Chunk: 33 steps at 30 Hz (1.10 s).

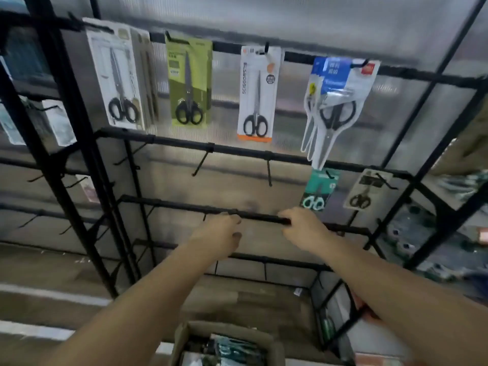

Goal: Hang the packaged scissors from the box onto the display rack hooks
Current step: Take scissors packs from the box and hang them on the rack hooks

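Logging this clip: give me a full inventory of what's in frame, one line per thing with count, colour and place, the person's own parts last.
display rack: one, black bars, fills the view.
white pack: one or more, black-handled scissors, top row, far left.
green pack: one, black handles, top row, second from left.
white-and-orange pack: one, top row, third.
blue-topped packs: several overlapping, top row, right.
teal pack: one, pale handles, second row, right.
grey pack: one, dark handles, second row, far right.
empty hooks: several, black, second row and lower.
cardboard box: one, brown, bottom centre, packs inside.
left hand: at the third bar, carrying no pack.
right hand: grips the third bar.
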Each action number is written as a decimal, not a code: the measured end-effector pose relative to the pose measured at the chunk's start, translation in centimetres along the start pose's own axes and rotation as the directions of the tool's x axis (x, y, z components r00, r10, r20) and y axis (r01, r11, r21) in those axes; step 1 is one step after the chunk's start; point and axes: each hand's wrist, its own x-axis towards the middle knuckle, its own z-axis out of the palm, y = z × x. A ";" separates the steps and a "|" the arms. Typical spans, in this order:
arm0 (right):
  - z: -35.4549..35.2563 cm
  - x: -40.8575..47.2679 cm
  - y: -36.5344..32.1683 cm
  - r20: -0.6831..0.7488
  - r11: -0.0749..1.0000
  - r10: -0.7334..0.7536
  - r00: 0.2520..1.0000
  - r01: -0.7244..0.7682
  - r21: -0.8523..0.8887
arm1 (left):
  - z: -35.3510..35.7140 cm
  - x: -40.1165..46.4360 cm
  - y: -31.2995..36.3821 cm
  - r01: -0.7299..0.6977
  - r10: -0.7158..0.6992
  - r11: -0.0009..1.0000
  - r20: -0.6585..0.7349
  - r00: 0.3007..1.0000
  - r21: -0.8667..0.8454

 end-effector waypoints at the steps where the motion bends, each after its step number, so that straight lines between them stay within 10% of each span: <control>1: 1.5 -0.6 0.8 0.051 1.000 0.024 0.998 -0.024 0.004 | 1.6 -0.7 -0.5 0.041 -0.041 0.999 0.036 0.999 0.006; 17: 36.2 -10.3 17.0 0.506 0.922 0.251 0.825 -0.362 0.134 | 33.9 -12.8 -11.4 0.397 -0.375 0.918 0.372 0.849 0.018; 25: 62.5 -4.8 25.9 0.431 0.947 0.277 0.859 -0.321 0.031 | 59.6 -9.5 -22.0 0.290 -0.287 0.956 0.357 0.889 0.047; 33: 74.6 2.8 28.8 0.401 0.978 0.207 0.892 -0.201 -0.058 | 69.7 -2.4 -26.5 0.142 -0.201 0.954 0.212 0.956 0.264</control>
